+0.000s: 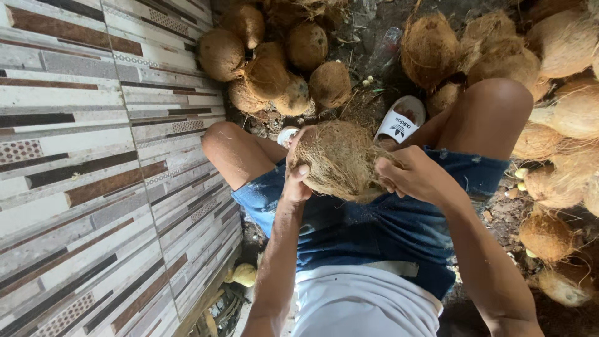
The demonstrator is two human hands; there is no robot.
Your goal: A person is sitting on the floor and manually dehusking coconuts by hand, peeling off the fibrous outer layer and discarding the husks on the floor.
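Hands clasp a fibrous brown coconut [340,159] over the lap: the left hand [296,181] cups its near-left side, the right hand [415,176] grips its right edge, seemingly pinching husk fibre. Beyond the right hand sits a white sandal [399,120]. Farther past both hands lies a coconut pile [274,65].

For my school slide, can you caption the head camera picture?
Both hands, left hand and right hand, grip a hairy coconut.

A striped tiled wall [93,156] runs along one side; husked coconuts [274,68] lie heaped on the dirt ground [368,37] (more at the far side), near a white sandal [399,122].
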